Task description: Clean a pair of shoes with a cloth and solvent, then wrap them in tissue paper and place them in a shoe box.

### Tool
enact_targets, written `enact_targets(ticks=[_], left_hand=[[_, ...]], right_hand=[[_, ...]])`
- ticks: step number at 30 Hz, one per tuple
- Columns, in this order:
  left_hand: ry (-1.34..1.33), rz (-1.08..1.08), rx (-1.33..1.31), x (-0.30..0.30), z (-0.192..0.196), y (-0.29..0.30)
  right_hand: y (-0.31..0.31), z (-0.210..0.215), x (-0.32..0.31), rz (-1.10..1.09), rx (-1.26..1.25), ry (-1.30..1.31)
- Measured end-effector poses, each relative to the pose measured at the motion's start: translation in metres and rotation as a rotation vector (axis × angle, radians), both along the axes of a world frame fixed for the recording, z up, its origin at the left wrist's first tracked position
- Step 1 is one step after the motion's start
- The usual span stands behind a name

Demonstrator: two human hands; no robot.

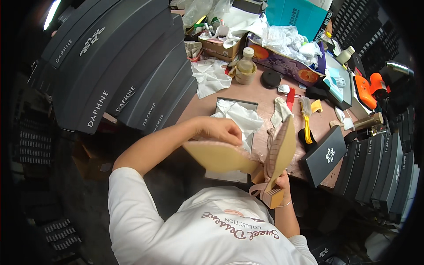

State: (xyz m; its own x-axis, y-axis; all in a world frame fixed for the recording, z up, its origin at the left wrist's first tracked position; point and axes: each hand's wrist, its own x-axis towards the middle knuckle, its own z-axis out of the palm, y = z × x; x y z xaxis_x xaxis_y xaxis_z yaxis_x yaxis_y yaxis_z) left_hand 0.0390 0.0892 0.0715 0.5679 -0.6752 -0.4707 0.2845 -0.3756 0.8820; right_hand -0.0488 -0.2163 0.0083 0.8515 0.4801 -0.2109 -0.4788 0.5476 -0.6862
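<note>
Two pink heeled shoes sit in the person's hands above the near edge of the counter (265, 95): the left shoe (221, 157) lies sole-up with the left hand (216, 129) closed over its upper edge, and the right shoe (280, 154) stands on end, toe up, with the right hand (282, 183) clamped around its heel end. Just behind them an open box of white tissue paper (238, 115) rests on the counter, with a yellow brush (305, 119) and a dark box lid (324, 160) to the right and stacked dark shoe boxes (119, 66) at the left.
</note>
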Motion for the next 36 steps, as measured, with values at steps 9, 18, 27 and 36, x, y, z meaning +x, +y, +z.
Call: enact_targets(ticks=[9, 18, 27, 36], left_hand=[[-0.971, -0.045, 0.912, -0.046, -0.119, -0.043], [0.099, 0.962, -0.756, -0.090, -0.047, -0.046], [0.121, 1.163, -0.604, -0.091, -0.046, -0.060], [0.088, 0.961, -0.659, -0.111, -0.044, -0.062]], right_hand=[[-0.014, -0.023, -0.002, -0.210, 0.128, 0.148], [0.021, 0.005, -0.008, -0.086, 0.040, 0.165], [0.051, 0.031, -0.019, 0.225, -0.358, -0.371], [0.044, 0.015, -0.027, 0.265, -0.229, -0.113]])
